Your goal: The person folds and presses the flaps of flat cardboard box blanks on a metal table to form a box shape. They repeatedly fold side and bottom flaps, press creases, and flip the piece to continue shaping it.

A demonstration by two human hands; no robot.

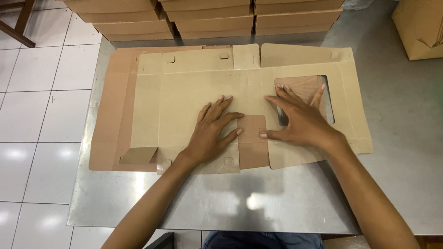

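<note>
A flat, unfolded brown cardboard box blank [193,82] with a clear window cut-out lies on a steel table [412,149]. My left hand [213,129] presses flat on the blank's middle, fingers spread. To its right, my right hand [300,121] also lies flat, fingers reaching over the edge of the window [309,88]. Between the two hands a small darker flap [251,128] is folded over onto the blank. More flat blanks [112,113] lie beneath, showing at the left.
Stacks of folded cardboard boxes [207,10] line the table's far edge. A larger carton [434,27] stands at the far right corner. White floor tiles [30,109] lie left of the table, with a wooden furniture leg [20,20] at the upper left.
</note>
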